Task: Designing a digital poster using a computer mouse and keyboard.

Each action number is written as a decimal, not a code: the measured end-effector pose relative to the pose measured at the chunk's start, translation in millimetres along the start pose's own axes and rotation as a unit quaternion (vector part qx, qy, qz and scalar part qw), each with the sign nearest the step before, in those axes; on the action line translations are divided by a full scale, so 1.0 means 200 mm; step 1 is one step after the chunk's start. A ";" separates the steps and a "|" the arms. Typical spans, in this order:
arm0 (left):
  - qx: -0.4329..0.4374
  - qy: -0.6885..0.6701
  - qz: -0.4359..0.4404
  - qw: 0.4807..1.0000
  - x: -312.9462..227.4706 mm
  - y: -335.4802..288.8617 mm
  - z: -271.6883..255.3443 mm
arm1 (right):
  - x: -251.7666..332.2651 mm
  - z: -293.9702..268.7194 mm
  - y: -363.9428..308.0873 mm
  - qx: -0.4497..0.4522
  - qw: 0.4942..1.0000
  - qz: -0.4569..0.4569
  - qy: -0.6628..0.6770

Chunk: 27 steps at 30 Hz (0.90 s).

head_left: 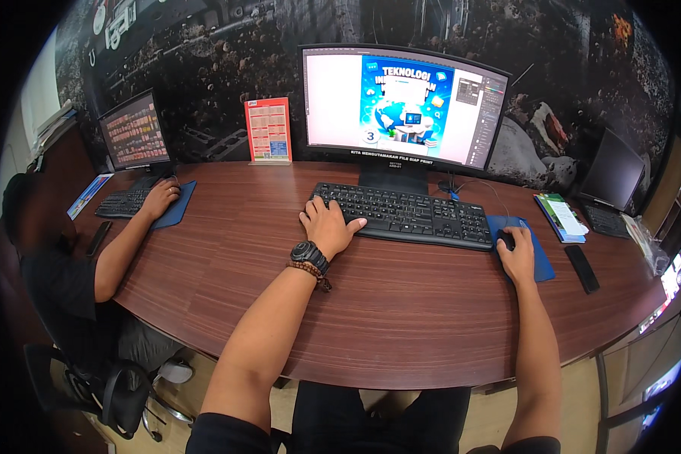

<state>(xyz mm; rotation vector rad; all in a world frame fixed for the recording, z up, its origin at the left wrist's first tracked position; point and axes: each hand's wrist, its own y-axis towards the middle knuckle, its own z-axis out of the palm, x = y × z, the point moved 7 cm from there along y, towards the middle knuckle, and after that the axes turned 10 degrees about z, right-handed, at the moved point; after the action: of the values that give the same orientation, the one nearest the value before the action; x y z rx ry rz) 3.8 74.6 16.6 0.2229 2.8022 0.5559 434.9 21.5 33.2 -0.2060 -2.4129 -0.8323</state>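
Observation:
My left hand (pixel 328 228) rests on the left end of a black keyboard (pixel 408 216), its fingers spread over the keys and its thumb stretched toward the lower edge. A dark watch (pixel 309 256) and a beaded bracelet (pixel 309 270) circle that wrist. At the keyboard's right end, my right hand (pixel 517 256) is wrapped over a black computer mouse (pixel 505 240) on a blue mouse pad (pixel 538 261). Behind the keyboard stands a wide monitor (pixel 333 102), showing a blue illustrated cover in an editing window.
On the brown desk (pixel 401 318), a phone (pixel 582 268), booklets (pixel 561 218) and a laptop (pixel 613 181) lie to the right. A red-framed calendar (pixel 268 130) stands behind. At left, a co-worker (pixel 68 280) has a hand on a blue pad before another monitor (pixel 135 130).

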 end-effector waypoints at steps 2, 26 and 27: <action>-0.003 -0.001 0.000 1.000 0.00 0.00 0.00 | 0.00 0.00 0.00 -0.001 1.000 0.002 -0.004; -0.010 0.001 -0.003 1.000 0.00 0.00 0.00 | -0.02 0.01 0.01 0.007 1.000 0.003 0.013; -0.007 0.000 -0.002 1.000 0.00 0.00 0.00 | -0.01 0.01 0.00 0.007 1.000 0.003 0.014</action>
<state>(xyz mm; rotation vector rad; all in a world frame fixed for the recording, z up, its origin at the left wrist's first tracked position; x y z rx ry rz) 4.0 74.7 16.2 0.2137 2.7966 0.5755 437.0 23.2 31.1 -0.1946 -2.3911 -0.8097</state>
